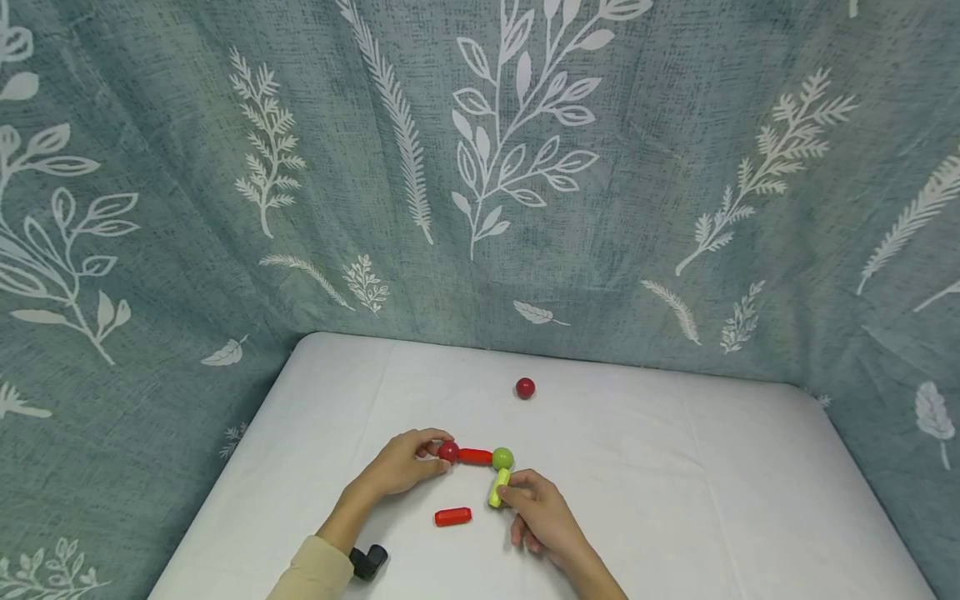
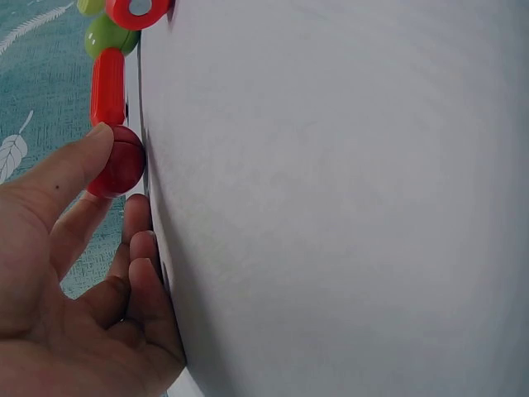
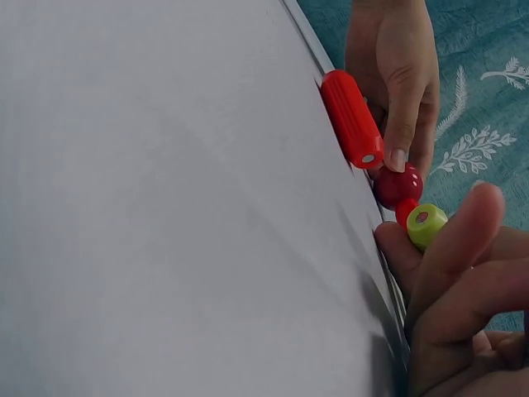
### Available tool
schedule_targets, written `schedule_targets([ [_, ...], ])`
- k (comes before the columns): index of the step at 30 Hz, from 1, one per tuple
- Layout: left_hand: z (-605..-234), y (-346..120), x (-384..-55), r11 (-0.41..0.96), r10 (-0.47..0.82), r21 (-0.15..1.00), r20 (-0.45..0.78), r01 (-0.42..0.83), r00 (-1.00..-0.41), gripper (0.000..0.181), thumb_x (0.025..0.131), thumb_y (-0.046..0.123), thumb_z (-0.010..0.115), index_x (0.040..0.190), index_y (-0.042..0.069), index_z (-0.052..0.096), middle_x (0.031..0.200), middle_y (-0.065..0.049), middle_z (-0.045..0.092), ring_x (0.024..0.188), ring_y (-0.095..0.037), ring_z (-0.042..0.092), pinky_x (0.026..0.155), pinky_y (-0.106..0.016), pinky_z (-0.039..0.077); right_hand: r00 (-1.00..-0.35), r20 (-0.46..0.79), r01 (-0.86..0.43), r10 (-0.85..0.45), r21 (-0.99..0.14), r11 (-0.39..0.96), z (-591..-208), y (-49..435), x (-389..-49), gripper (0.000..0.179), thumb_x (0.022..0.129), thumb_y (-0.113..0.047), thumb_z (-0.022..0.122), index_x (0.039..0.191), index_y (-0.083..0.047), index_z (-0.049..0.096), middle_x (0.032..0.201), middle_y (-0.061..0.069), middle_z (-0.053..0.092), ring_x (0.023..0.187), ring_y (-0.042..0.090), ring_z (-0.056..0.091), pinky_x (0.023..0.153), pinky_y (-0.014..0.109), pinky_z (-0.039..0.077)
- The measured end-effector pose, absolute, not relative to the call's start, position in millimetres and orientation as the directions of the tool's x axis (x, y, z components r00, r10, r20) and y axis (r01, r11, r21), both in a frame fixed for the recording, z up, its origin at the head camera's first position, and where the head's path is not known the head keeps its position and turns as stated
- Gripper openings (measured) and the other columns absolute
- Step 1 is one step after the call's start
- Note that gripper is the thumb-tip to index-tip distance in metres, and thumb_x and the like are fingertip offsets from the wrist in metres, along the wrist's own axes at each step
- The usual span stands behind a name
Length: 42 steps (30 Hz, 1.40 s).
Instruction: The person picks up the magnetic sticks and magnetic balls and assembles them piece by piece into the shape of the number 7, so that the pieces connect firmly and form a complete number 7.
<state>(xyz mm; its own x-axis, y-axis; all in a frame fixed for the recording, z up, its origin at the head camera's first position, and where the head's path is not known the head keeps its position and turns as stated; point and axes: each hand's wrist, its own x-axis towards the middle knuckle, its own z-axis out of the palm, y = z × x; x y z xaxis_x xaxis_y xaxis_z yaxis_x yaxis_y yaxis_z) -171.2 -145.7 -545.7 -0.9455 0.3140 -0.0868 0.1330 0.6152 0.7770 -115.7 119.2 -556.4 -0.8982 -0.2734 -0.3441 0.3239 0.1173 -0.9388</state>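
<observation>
My left hand [image 1: 406, 463] pinches a red ball [image 2: 121, 162] between thumb and fingers. From that ball a red rod [image 1: 476, 457] runs right to a green ball [image 1: 502, 457], touching both. My right hand [image 1: 546, 514] pinches a yellow-green rod [image 1: 498, 488], whose far end meets the green ball. In the right wrist view, a metal disc shows in the near end of the yellow-green rod [image 3: 423, 222]. A loose red rod [image 1: 452, 517] lies on the table between the two forearms, nearer my body.
Farther back on the white table [image 1: 637, 467] lies another red ball [image 1: 525, 388]. A black object [image 1: 369, 562] sits at the left wrist, partly hidden by the sleeve. Behind the table hangs a blue-green curtain [image 1: 420, 283] with white leaf prints.
</observation>
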Motion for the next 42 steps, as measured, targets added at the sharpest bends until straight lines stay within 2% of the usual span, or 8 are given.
schedule_targets([
  [4,-545.1,-145.2,-171.7,0.618,0.312,0.775,-0.085,0.134,-0.946,0.034,0.088,0.025,0.079,0.121,0.023,0.069,0.096,0.005,0.062,0.090,-0.018,0.053,0.074,-0.037,0.046,-0.892,-0.346,0.337,-0.289,-0.938,0.084,-555.1,115.0,-116.4,0.046,0.095,-0.028,0.069,0.121,0.006,0.051,0.065,0.012,0.063,0.034,0.005,0.046,0.032,0.018,0.034],
  [11,-545.6,-145.2,-172.2,0.616,0.320,0.775,-0.085,0.140,-0.943,0.035,0.088,0.025,0.078,0.121,0.023,0.069,0.096,0.006,0.061,0.090,-0.017,0.052,0.074,-0.036,0.046,-0.890,-0.331,0.337,-0.314,-0.941,0.037,-554.9,110.6,-118.1,0.044,0.097,-0.022,0.066,0.119,0.011,0.049,0.089,0.019,0.071,0.036,0.005,0.050,0.033,0.018,0.036],
  [16,-545.3,-144.7,-172.2,0.619,0.314,0.774,-0.087,0.134,-0.945,0.035,0.088,0.025,0.079,0.121,0.024,0.069,0.096,0.005,0.061,0.090,-0.018,0.052,0.073,-0.036,0.047,-0.889,-0.336,0.342,-0.311,-0.939,0.037,-554.8,110.8,-120.9,0.041,0.098,-0.024,0.064,0.117,0.011,0.052,0.093,0.017,0.072,0.039,0.006,0.054,0.036,0.018,0.040],
  [26,-544.7,-145.0,-172.2,0.627,0.306,0.768,-0.086,0.133,-0.948,0.035,0.088,0.026,0.079,0.122,0.024,0.069,0.095,0.006,0.061,0.089,-0.018,0.052,0.072,-0.035,0.046,-0.881,-0.340,0.341,-0.330,-0.938,0.056,-553.7,109.8,-123.9,0.039,0.100,-0.026,0.063,0.114,0.009,0.052,0.093,0.018,0.072,0.043,0.008,0.059,0.037,0.017,0.042],
  [42,-546.8,-146.3,-171.7,0.612,0.317,0.779,-0.084,0.136,-0.945,0.036,0.089,0.026,0.078,0.123,0.023,0.069,0.096,0.005,0.060,0.089,-0.018,0.051,0.073,-0.036,0.046,-0.888,-0.332,0.326,-0.319,-0.942,0.073,-553.1,103.5,-123.4,0.037,0.099,-0.027,0.064,0.111,0.007,0.053,0.080,0.012,0.067,0.042,0.008,0.056,0.035,0.019,0.040],
])
